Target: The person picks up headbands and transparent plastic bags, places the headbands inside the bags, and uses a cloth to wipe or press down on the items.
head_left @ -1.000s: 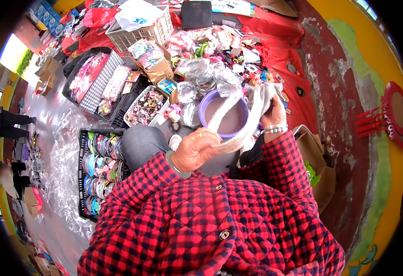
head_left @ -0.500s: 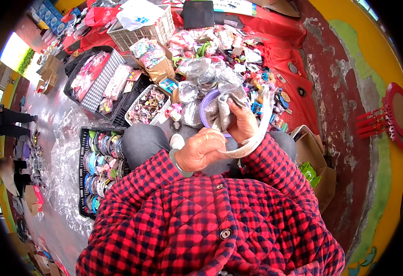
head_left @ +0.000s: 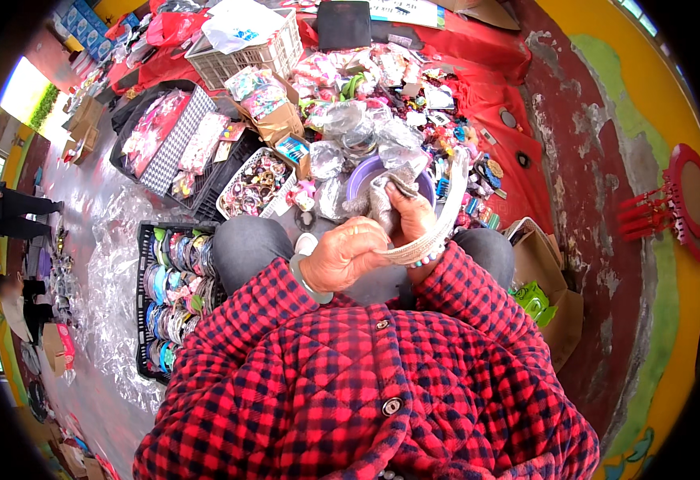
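My left hand (head_left: 340,254) is closed, pinching one end of a pale headband (head_left: 450,210) between thumb and fingers. The band curves out past my right wrist, and its other end points up and away from me. In my right hand (head_left: 415,220) is a bunched grey cloth (head_left: 382,200), gripped between thumb and fingers. Cloth and fingers are close to my left fingertips; whether the cloth touches the band there is hidden. Just beyond the cloth stands a purple basin (head_left: 358,180), partly covered by it.
A black crate of headbands (head_left: 175,296) stands left of my knees. Ahead are a white basket of hair ties (head_left: 255,186), clear plastic bags (head_left: 342,118) and heaped small accessories on red cloth (head_left: 486,104). An open cardboard box (head_left: 554,296) sits at my right.
My right hand and the cloth have come lower and nearer to me, so more of the purple basin shows. The headband has shifted slightly; my left hand keeps its end.
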Demonstrator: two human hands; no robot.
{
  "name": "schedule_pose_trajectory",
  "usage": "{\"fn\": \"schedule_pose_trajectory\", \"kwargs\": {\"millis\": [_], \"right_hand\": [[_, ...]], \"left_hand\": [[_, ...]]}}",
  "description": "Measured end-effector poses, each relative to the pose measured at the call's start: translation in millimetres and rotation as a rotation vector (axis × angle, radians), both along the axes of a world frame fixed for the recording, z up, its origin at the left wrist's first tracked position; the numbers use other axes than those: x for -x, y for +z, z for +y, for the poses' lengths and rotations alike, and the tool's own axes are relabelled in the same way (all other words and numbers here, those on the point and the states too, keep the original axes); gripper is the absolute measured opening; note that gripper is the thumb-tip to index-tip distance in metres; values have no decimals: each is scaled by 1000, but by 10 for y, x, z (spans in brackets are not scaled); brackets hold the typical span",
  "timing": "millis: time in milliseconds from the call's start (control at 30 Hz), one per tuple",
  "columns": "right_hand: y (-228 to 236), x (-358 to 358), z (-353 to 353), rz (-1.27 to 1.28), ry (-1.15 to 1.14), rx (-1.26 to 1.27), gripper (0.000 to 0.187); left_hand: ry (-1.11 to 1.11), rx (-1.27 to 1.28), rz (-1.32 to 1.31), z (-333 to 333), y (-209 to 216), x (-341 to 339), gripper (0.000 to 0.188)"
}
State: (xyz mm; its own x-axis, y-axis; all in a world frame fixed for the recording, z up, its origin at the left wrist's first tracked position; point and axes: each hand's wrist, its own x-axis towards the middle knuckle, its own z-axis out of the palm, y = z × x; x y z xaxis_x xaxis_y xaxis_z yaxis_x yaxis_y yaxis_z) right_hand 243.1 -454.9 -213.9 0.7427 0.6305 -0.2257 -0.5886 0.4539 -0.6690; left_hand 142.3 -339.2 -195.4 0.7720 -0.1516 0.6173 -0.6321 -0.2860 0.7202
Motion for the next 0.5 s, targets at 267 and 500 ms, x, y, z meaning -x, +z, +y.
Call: {"fn": "schedule_pose_trajectory", "kwargs": {"millis": [267, 500], "right_hand": [[167, -99, -66, -95, -69, -26, 22], [-255, -750, -388, -323, -214, 5, 20]], "left_hand": [[-37, 32, -37, -52, 17, 8, 13], [-65, -28, -35, -19, 6, 87, 12]]}}
